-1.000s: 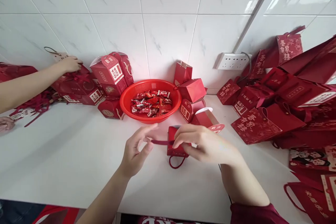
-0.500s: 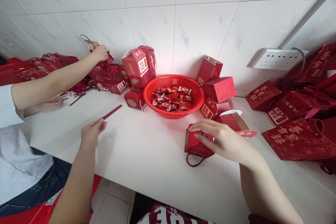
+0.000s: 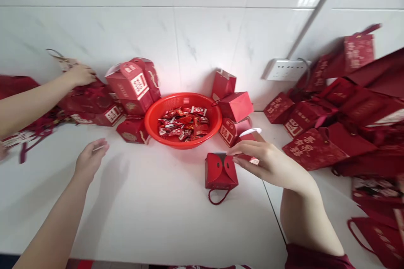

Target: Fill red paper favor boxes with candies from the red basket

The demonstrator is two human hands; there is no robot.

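Note:
My left hand (image 3: 91, 157) hovers over the table at left, fingers pinched together; a thin pale sliver shows between them, too blurred to name. My right hand (image 3: 265, 159) is open, palm down, its fingertips close to the upper right edge of a small red gift box (image 3: 221, 172); whether they touch it I cannot tell. That box stands with two rounded flaps, each with a hole, folded over its top, a gap between them. Its dark red cord handle (image 3: 219, 202) loops toward me. Partly behind my right hand lies another red box with a white handle loop (image 3: 251, 131).
A red plastic basket (image 3: 183, 144) of wrapped sweets (image 3: 183, 122) stands near the tiled wall. Red gift boxes (image 3: 126, 88) flank it, and more bags (image 3: 312, 145) crowd the right. At left, a co-worker's hand (image 3: 82, 75) rests on a box. A power strip (image 3: 285, 70) is on the wall.
The view has swung right. The dark red strip that my left hand held no longer shows. My right hand has drawn back from over the small box, uncovering its flaps.

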